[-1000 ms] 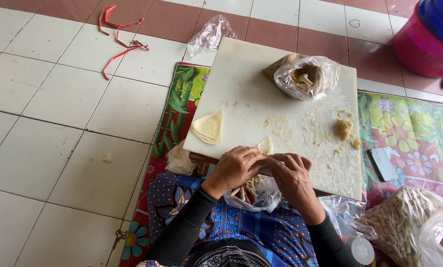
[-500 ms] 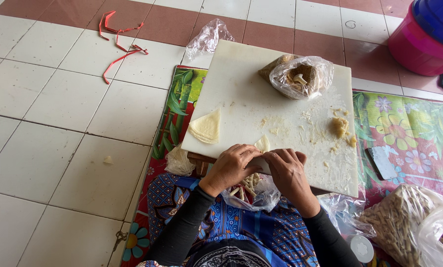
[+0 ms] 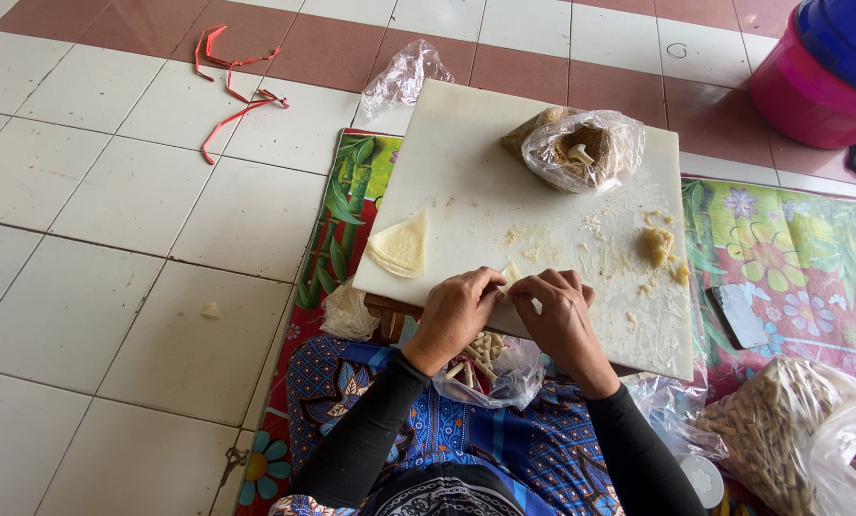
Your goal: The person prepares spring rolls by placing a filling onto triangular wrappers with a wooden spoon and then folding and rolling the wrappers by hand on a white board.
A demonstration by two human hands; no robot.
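Fingertips of both hands meet over a small pale piece of thin dough wrapper (image 3: 511, 275) at the near edge of the white rectangular cutting board (image 3: 466, 182). The left hand (image 3: 457, 311) curls down on the piece from its side, the right hand (image 3: 554, 311) from the other, and the two pinch it between them; only a pale corner shows above the knuckles, so its full shape cannot be told. Both forearms wear tight black sleeves.

The board is smooth and matte, dusted with crumbs and smears of yellowish filling, with a soft lump of that filling (image 3: 657, 245) toward its right side. A folded stack of thin cream triangular wrappers (image 3: 401, 246) lies on the board left of the hands, apart from them. At the far edge sits a crinkled clear plastic bag of brown filling with a spoon handle in it (image 3: 581, 148).

Just under the hands, in the lap, a clear plastic bag (image 3: 495, 368) holds short rolled pale sticks. A larger bag of the same sticks (image 3: 781, 430) lies at the right on the flowered plastic mat (image 3: 810, 268). A pink bucket with a blue lid (image 3: 829, 67) stands on the tiled floor beyond, and red ribbon scraps (image 3: 232, 76) lie far left.
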